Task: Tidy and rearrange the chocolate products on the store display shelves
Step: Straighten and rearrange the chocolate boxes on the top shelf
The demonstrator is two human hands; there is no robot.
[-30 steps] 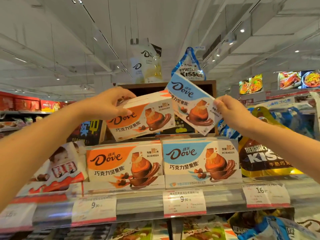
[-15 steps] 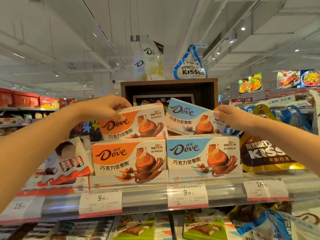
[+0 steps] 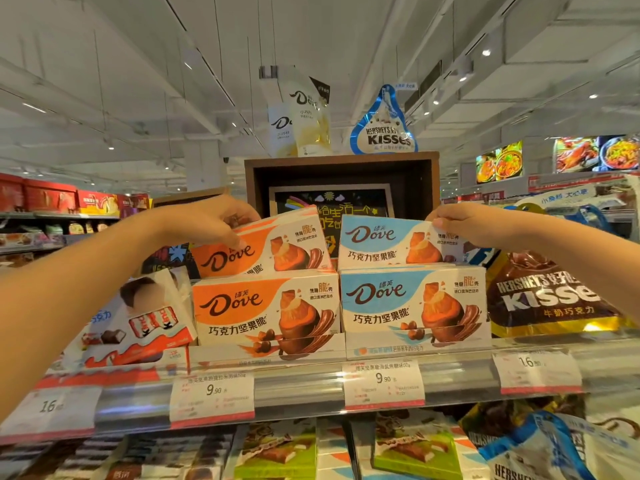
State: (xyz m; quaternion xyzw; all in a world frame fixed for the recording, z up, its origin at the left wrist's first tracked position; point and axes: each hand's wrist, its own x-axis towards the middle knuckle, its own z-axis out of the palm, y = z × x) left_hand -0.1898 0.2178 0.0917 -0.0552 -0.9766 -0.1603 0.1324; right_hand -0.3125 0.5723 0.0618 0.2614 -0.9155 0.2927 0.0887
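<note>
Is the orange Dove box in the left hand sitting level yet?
No, tilted. The held orange Dove box slopes up rightward, gripped by the left hand.

I look up at a white ceiling (image 3: 145, 64) crossed by beams and thin light strips, with small spotlights (image 3: 486, 52) on the right. A white pillar (image 3: 202, 168) stands far back. Red shelving (image 3: 52, 199) lines the left aisle. Lit food screens (image 3: 557, 159) glow on the right.

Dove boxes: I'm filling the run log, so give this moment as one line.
left hand: grips orange Dove box | right hand: pinches blue Dove box | both boxes: behind front boxes, top shelf
</note>
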